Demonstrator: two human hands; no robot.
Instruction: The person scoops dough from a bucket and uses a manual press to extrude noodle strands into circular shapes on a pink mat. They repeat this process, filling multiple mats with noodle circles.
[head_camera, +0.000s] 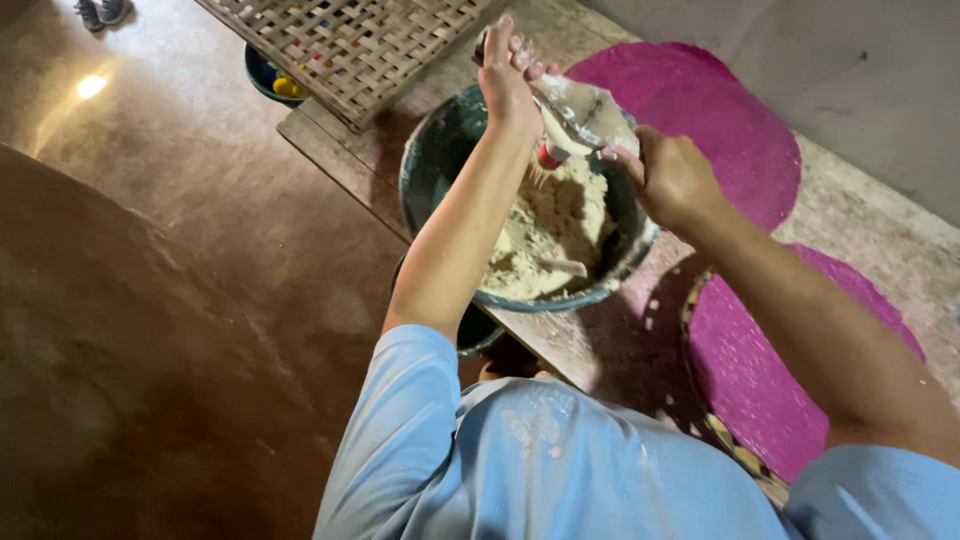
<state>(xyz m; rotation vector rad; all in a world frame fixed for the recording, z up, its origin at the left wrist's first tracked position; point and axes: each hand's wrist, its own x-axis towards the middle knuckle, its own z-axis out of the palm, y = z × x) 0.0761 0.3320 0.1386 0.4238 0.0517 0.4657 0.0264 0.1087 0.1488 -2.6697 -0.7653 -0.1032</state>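
Both hands hold a clear plastic bag (585, 110): my left hand (505, 75) pinches its top, my right hand (670, 175) grips its side. I judge powder could spill past the teal bowl (430, 165) onto the bench if the bag tilts. It is crumpled, flour-dusted, over pale dough (550, 235) mid-bench.

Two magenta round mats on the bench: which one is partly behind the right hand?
The far magenta mat, beyond the bowl; the right hand overlaps its edge. The near mat lies under the forearm.

Clear plastic bag (590, 110) tilted over bowl (430, 165) of pale dough (555, 235)
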